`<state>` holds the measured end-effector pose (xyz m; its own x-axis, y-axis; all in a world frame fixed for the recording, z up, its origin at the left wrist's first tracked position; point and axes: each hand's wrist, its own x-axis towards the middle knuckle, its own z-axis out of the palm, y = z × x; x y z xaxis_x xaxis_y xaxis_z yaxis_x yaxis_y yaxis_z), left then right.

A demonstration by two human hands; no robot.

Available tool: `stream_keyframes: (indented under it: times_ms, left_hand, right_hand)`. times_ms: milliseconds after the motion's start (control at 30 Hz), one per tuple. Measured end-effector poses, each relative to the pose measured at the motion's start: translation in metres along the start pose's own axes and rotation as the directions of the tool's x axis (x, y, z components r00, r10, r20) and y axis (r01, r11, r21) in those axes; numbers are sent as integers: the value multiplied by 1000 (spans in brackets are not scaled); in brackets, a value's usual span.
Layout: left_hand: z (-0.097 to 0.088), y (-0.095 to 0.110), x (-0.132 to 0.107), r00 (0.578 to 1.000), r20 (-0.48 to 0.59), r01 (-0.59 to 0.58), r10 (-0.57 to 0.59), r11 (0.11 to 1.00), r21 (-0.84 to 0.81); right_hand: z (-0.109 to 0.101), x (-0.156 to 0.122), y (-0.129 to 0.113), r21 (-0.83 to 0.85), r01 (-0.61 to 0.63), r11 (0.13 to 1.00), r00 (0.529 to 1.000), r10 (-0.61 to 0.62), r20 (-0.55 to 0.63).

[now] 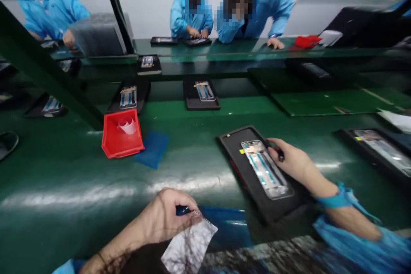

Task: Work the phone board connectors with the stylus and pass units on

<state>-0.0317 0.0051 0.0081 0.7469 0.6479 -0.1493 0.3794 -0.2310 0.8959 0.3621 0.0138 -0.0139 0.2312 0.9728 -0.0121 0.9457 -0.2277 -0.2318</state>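
Note:
My left hand (173, 216) is closed, pinching the edge of a white sheet (189, 246) between thumb and fingers; the sheet hangs down at the bottom of the view. My right hand (292, 160) has its fingers curled at the right edge of a black tray (237, 162). A small dark object (281, 154) shows in that hand, its kind too blurred to tell. On the tray lies an open phone frame (268, 171) with blue strips and a yellow tab, close beside my right fingertips.
A red bin (122, 150) with a curled film stands left, touching a blue sheet (154, 147). Another black tray with a phone frame (385, 150) lies right. Further trays rest on the belt beyond. A green post (54, 68) rises left. Co-workers in blue sit opposite.

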Motion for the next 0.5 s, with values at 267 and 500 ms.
stream_keyframes:
  times_ms: [267, 500]
  left_hand:
    - [-3, 12, -1, 998, 33, -56, 59, 994, -90]
    - [9, 1, 2, 998, -16, -64, 64, 998, 24]
  right_hand:
    - [33, -81, -116, 193, 300, 934, 925, -334, 182]
    - [5, -62, -105, 419, 326, 848, 941, -335, -53]
